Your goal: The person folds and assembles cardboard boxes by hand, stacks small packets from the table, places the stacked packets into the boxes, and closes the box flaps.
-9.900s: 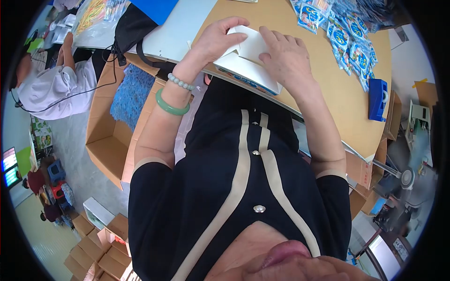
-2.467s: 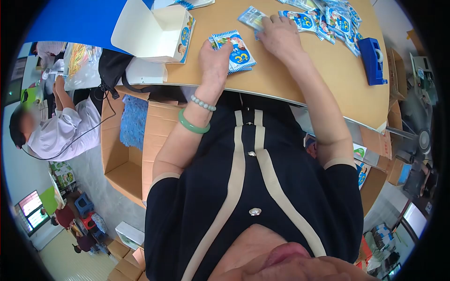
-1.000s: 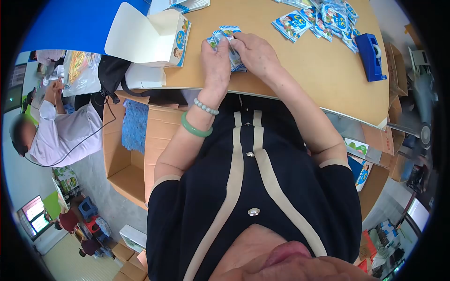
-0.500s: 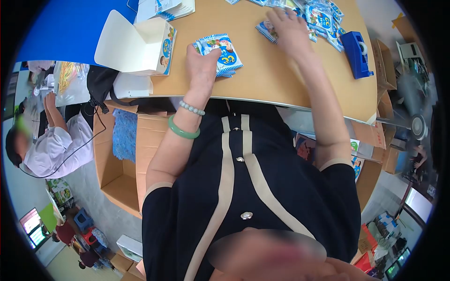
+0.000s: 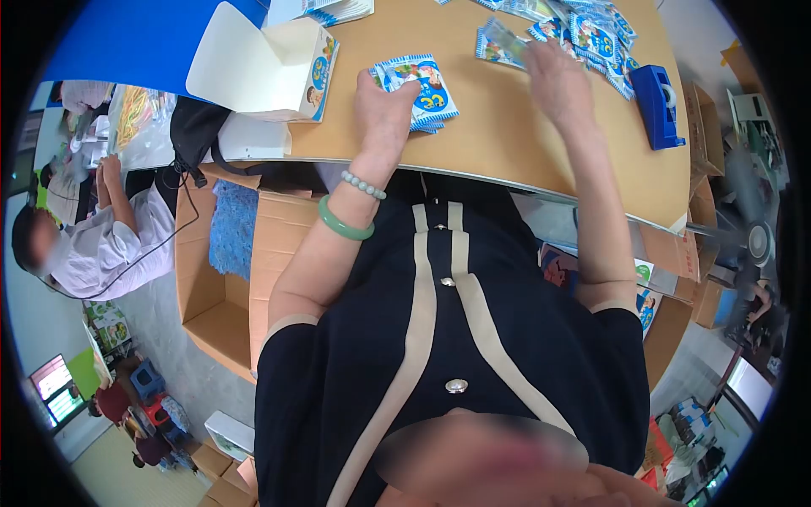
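Note:
My left hand (image 5: 384,118) is closed around the near-left side of a small stack of blue-and-white snack packets (image 5: 432,95), its thumb on the top one. A cartoon figure is printed on that top packet. To the right, my right hand (image 5: 559,89) pinches the end of another snack packet (image 5: 500,44), which is smeared by motion. Just beyond that hand lies a loose heap of similar packets (image 5: 594,35). An open white carton (image 5: 245,63) with a printed blue side stands left of my left hand.
A blue tape dispenser (image 5: 657,108) sits at the right of the tan table (image 5: 481,144). Paper sheets (image 5: 342,10) lie at the back, beside a blue surface (image 5: 127,46). Cardboard boxes (image 5: 215,317) stand below the table edge. A person in a white shirt (image 5: 127,241) is at the left.
My right hand has drawn back from the heap toward me, with a packet in its fingers. My left hand keeps its grip on the stack. The whole view has shifted slightly.

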Action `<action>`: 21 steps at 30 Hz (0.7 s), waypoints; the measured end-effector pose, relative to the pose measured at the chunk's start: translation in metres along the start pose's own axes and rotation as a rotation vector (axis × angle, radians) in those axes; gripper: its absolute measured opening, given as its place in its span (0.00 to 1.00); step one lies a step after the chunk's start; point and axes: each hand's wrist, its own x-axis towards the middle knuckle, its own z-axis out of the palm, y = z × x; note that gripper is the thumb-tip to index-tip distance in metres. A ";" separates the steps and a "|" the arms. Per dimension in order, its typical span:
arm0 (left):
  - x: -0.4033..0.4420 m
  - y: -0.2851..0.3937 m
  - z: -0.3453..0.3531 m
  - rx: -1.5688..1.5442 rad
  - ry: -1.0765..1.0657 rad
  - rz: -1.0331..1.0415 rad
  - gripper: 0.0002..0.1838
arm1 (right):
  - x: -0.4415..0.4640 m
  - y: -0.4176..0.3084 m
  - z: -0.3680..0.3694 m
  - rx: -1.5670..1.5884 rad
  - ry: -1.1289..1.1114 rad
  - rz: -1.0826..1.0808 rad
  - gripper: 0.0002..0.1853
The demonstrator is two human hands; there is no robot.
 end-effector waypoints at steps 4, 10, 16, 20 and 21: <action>-0.010 -0.002 0.008 -0.040 0.010 0.024 0.24 | -0.013 -0.094 0.016 0.035 -0.107 0.092 0.18; -0.006 0.003 0.000 -0.317 -0.117 -0.060 0.25 | -0.019 -0.117 0.038 0.459 -0.077 0.050 0.21; -0.007 0.020 0.009 -0.325 -0.178 -0.099 0.23 | -0.028 -0.111 0.034 0.407 -0.178 -0.005 0.23; -0.005 0.006 0.014 -0.100 -0.081 -0.040 0.26 | -0.004 -0.070 0.020 0.629 -0.372 -0.023 0.21; 0.000 -0.005 0.013 -0.003 -0.074 0.008 0.27 | 0.006 -0.056 0.019 0.746 -0.458 -0.028 0.20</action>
